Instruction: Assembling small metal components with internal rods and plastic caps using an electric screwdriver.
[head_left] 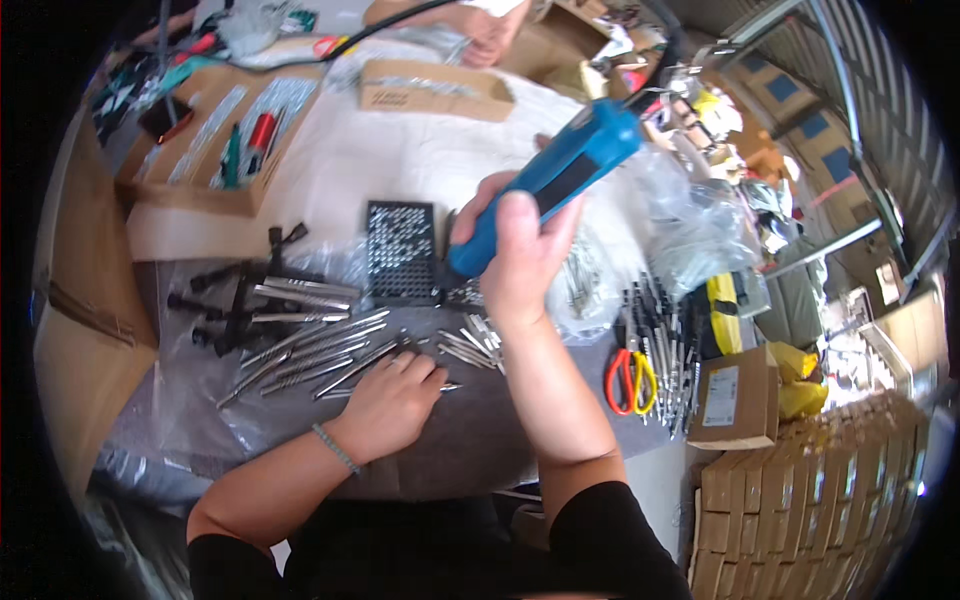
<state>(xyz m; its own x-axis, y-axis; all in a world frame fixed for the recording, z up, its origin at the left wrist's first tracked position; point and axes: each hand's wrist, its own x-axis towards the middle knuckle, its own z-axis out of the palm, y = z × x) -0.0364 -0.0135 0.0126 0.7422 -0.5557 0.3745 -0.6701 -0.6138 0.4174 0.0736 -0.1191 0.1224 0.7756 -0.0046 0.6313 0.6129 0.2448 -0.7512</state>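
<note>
My right hand (530, 240) is closed around a blue corded power tool (575, 160), held tilted above the table with its cable running off the upper end. The lower end of the tool is beside a black block (400, 245) with rows of small holes, many filled with shiny metal pieces. Low on the grey cloth, my left hand (390, 410) is curled over a thin metal rod (452, 386), which shows on both sides of the fingers. Next to it lie a bundle of long metal rods (310, 350) and a small pile of short rods (470, 342).
Black clamp-like parts (235, 305) lie at left. At right are scissors (632, 382), drill-like bits (660, 330) and clear plastic bags (690, 220). Cardboard trays (430, 90) stand farther back, stacked cartons (810, 500) lower right. Another person's hands (490, 35) are across the table.
</note>
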